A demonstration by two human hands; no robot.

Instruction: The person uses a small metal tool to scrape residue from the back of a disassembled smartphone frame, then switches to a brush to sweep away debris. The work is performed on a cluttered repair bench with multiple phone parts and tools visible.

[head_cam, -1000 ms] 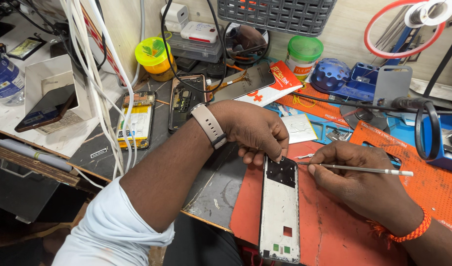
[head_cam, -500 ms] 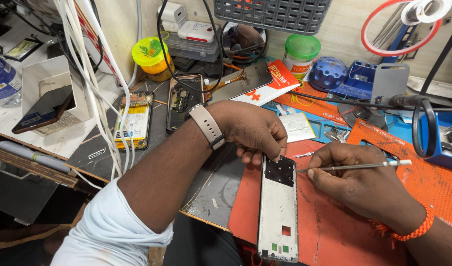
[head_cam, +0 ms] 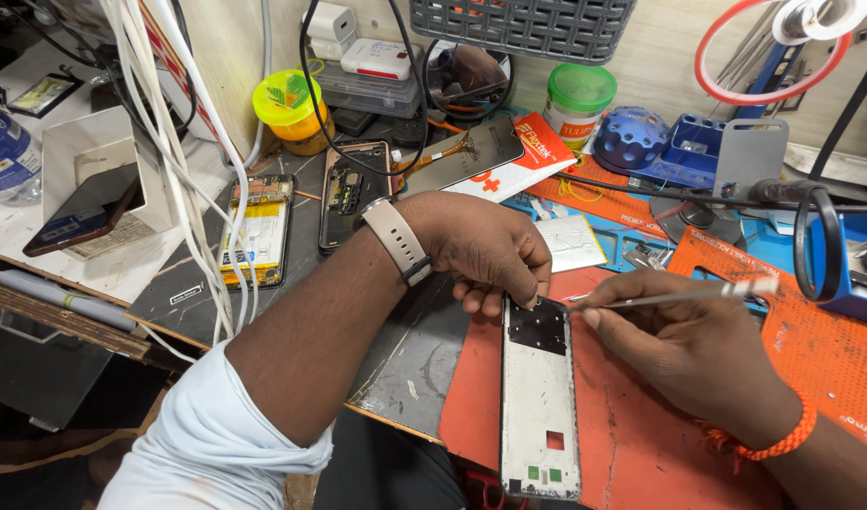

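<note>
A long white phone frame [head_cam: 539, 406] with a black top section lies on an orange-red work mat [head_cam: 641, 444]. My left hand [head_cam: 485, 247], with a beige watch on the wrist, presses its fingertips on the frame's top end. My right hand [head_cam: 683, 345], wearing an orange wristband, holds a thin metal tool [head_cam: 674, 297] whose tip points at the frame's upper right corner.
Two opened phones [head_cam: 259, 229] [head_cam: 350, 192] lie at the left beside hanging white cables [head_cam: 183, 161]. A dark phone screen [head_cam: 466, 156], a red-and-white packet [head_cam: 518, 156], a green-lidded jar [head_cam: 578, 99], blue tool holders [head_cam: 688, 146] and a black magnifier ring [head_cam: 820, 246] crowd the back.
My right hand and the tool have moved slightly left, bringing the tip closer to the frame's top. The left hand stays on the frame.
</note>
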